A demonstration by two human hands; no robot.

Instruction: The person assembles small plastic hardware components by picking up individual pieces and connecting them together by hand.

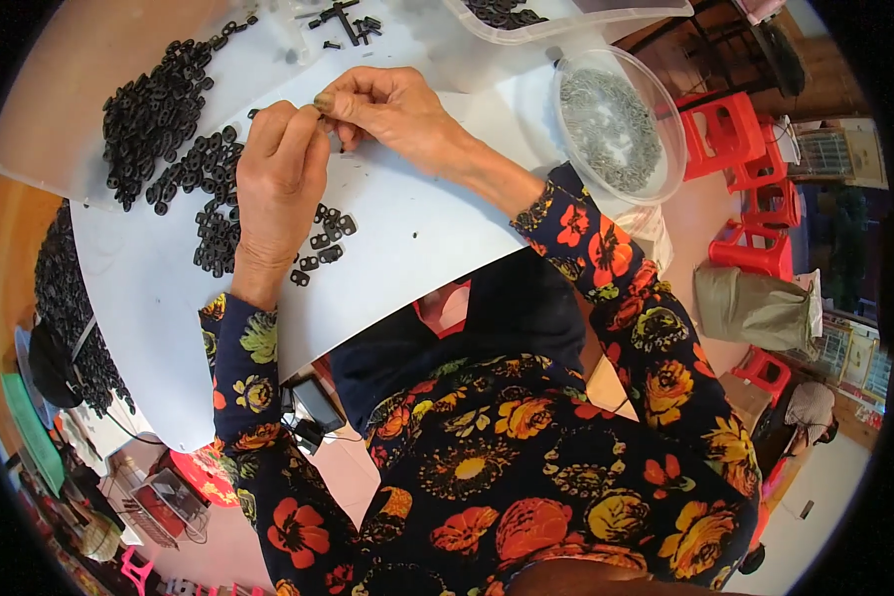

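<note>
Left hand: fingers curled in, tips pressed together, meeting the right hand's pinched thumb and index. Can't make out any piece between them; the fingertips hide it. Small black holed plastic pieces heaped left of the fingers. Clear bowl of metal pins right. Clear tub upper right, cut off.

The white counter looks smooth, faintly glossy; the black pieces look like plastic. The tub is clear, shiny plastic (its thin bits look metallic), the sleeves printed cloth.
</note>
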